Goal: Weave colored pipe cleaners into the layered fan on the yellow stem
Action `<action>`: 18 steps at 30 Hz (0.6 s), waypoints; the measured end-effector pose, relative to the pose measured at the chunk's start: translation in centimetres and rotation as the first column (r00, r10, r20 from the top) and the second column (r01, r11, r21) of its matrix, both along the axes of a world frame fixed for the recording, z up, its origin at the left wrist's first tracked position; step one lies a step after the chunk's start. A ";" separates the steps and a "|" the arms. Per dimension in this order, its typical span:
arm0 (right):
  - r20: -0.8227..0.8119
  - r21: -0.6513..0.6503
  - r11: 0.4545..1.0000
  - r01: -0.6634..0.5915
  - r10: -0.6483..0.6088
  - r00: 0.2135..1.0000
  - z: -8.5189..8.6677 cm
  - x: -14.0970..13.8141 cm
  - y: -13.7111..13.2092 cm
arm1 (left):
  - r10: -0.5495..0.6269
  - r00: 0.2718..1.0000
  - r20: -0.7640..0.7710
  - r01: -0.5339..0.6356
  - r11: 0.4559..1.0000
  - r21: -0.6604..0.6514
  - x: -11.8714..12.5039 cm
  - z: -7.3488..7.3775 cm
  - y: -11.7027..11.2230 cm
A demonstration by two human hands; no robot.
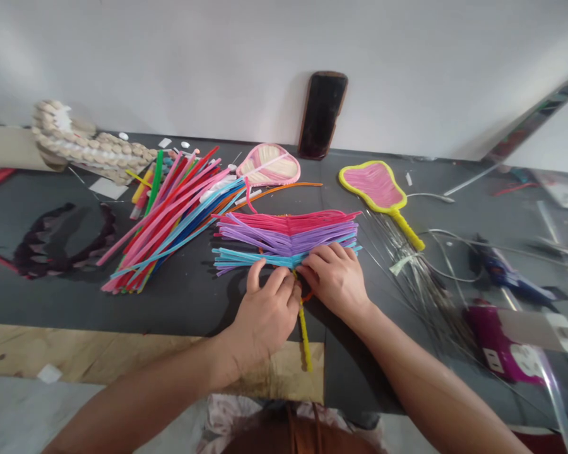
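The layered pink, purple and blue chenille stems (286, 239) are pressed against the dark bench (184, 309) by the left hand (265, 309) and right hand (334, 280); both grips are held flat, fingers together, on either side of a yellow chenille stem (304, 337) below the layers; any pinching cannot be told; even pressure from both sides seems best, with the row ends kept aligned; a loose chenille pile (170, 221) lies left of the layers.

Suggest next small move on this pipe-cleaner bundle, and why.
Probably press the blue pipe cleaners closer together along the yellow pipe cleaner, using the left hand and right hand. Their left ends splay apart, while the pink pipe cleaners lie tighter.
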State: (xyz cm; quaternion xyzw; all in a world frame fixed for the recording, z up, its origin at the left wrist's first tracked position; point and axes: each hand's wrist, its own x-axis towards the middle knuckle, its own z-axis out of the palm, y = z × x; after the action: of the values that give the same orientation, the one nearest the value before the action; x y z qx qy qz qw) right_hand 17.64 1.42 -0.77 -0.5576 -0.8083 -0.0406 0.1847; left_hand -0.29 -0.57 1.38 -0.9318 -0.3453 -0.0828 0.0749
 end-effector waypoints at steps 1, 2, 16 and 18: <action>0.004 0.000 1.000 0.002 -0.002 1.000 0.0 0.0 0.0 | -0.005 1.000 -0.002 0.005 1.000 -0.002 0.0 0.0 0.0; 0.010 0.001 1.000 0.003 -0.003 1.000 0.1 -0.1 0.0 | -0.011 1.000 -0.002 0.011 1.000 -0.005 0.0 0.0 0.0; 0.013 0.077 0.996 0.038 -0.039 0.999 0.2 -0.6 -0.4 | -0.047 0.998 -0.033 0.047 0.999 -0.007 0.2 -0.1 -0.1; 0.008 0.071 0.997 0.036 -0.037 0.999 0.1 -0.7 -0.4 | -0.037 0.999 -0.020 0.038 0.999 0.004 0.2 -0.3 -0.1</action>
State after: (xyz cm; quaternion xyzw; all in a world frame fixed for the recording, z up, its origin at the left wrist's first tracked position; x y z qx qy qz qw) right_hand 16.98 1.03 -0.62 -0.5652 -0.7968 -0.0754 0.1998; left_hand -0.05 -0.67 1.09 -0.9387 -0.3269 -0.0755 0.0789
